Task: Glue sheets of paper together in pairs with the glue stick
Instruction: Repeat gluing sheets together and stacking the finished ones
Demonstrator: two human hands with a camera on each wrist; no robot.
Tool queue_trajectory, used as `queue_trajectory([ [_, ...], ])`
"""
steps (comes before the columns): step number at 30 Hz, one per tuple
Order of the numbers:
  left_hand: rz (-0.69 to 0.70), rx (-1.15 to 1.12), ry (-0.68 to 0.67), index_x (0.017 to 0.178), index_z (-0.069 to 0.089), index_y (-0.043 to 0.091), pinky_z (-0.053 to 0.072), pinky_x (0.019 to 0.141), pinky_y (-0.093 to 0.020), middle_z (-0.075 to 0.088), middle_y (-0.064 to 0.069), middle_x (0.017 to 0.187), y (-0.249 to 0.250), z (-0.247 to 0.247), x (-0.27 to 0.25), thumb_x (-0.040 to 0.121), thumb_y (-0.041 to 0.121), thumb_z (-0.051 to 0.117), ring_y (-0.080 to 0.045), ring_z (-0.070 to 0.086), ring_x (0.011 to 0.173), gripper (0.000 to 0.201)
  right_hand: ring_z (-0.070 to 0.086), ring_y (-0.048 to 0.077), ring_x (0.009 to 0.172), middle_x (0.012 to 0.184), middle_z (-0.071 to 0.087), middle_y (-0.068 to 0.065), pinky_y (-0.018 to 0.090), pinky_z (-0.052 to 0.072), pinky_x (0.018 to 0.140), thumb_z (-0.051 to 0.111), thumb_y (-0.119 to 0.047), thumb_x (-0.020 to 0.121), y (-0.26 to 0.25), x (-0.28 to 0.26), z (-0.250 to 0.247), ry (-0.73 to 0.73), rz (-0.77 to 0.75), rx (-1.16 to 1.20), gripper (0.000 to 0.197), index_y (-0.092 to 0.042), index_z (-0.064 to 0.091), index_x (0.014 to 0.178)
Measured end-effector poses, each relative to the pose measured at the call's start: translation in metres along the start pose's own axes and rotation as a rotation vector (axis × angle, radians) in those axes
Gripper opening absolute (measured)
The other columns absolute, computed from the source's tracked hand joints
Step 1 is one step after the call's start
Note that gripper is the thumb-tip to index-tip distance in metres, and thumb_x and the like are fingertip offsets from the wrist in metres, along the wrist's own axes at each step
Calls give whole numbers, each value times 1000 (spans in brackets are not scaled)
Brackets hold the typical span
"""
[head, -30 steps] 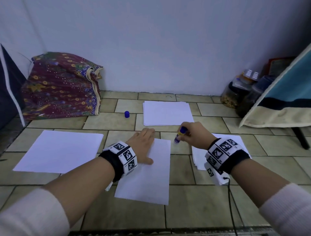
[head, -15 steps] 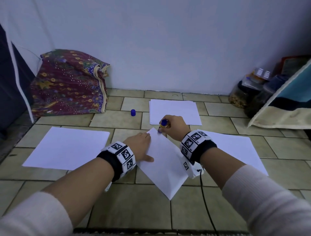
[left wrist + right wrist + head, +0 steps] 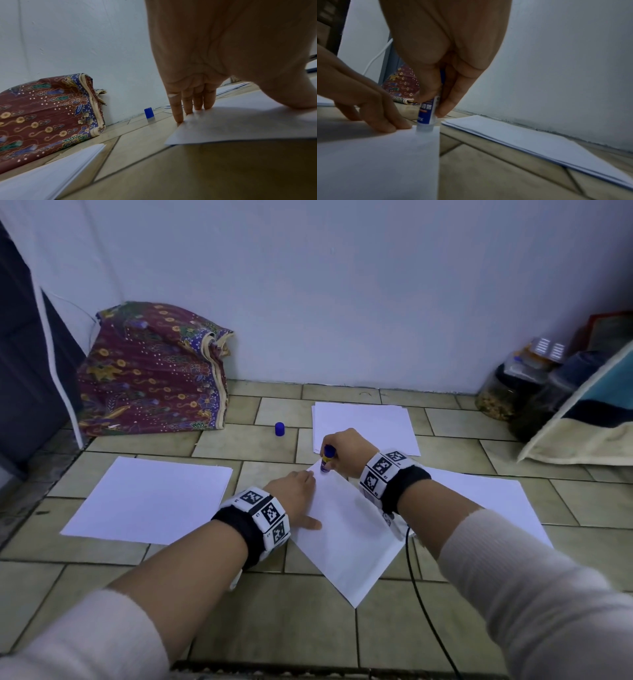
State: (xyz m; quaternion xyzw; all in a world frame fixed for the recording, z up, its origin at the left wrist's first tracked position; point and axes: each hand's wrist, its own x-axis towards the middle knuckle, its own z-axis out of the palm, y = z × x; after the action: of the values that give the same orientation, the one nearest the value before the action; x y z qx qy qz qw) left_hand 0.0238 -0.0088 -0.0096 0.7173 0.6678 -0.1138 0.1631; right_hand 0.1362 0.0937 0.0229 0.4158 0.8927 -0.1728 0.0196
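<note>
A white sheet of paper point(image 3: 346, 529) lies skewed on the tiled floor in front of me. My left hand point(image 3: 294, 494) presses flat on its left edge with straight fingers point(image 3: 178, 111). My right hand point(image 3: 346, 450) grips an uncapped blue-and-white glue stick point(image 3: 327, 458) upright, its tip down on the sheet's far corner point(image 3: 424, 128). The stick's label shows between thumb and fingers point(image 3: 428, 109). Its blue cap point(image 3: 280, 429) stands on the floor beyond, apart from both hands.
Paper stacks lie at left point(image 3: 150, 498), far centre point(image 3: 363, 426) and right point(image 3: 486, 505). A patterned cloth bundle point(image 3: 150, 371) leans on the wall at left. Jars point(image 3: 496, 398) and a blue-and-cream cushion point(image 3: 589, 419) stand at right. A black cable point(image 3: 421, 604) trails from my right wrist.
The sheet has been turned clockwise under my left hand. My right hand moved left from beside the sheet and set the glue stick's tip on the far corner.
</note>
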Motion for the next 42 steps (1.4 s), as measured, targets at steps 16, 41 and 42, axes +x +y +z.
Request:
queue_trajectory([
  [16, 22, 35, -3, 150, 12, 4, 34, 110, -37, 16, -6, 158, -3, 1, 2, 85, 59, 58, -20, 24, 141, 96, 49, 18, 81, 85, 52, -1, 26, 42, 71, 69, -18, 85, 45, -77, -2, -107, -21, -24, 20, -12, 65, 103],
  [41, 19, 8, -72, 149, 15, 17, 23, 112, -35, 12, -6, 153, -43, 16, -10, 77, 72, 35, -21, 8, 144, 93, 71, 27, 68, 79, 65, 17, 26, 59, 65, 49, -1, 94, 61, -89, -27, 229, 242, 1457, 8, -2, 50, 86],
  [42, 2, 4, -89, 150, 12, 17, 15, 116, -38, 3, -5, 157, -44, 20, -11, 74, 75, 27, -21, -2, 146, 97, 70, 23, 63, 78, 65, 15, 25, 58, 61, 44, -5, 97, 55, -82, -23, 169, 280, 1501, 13, 1, 52, 89],
])
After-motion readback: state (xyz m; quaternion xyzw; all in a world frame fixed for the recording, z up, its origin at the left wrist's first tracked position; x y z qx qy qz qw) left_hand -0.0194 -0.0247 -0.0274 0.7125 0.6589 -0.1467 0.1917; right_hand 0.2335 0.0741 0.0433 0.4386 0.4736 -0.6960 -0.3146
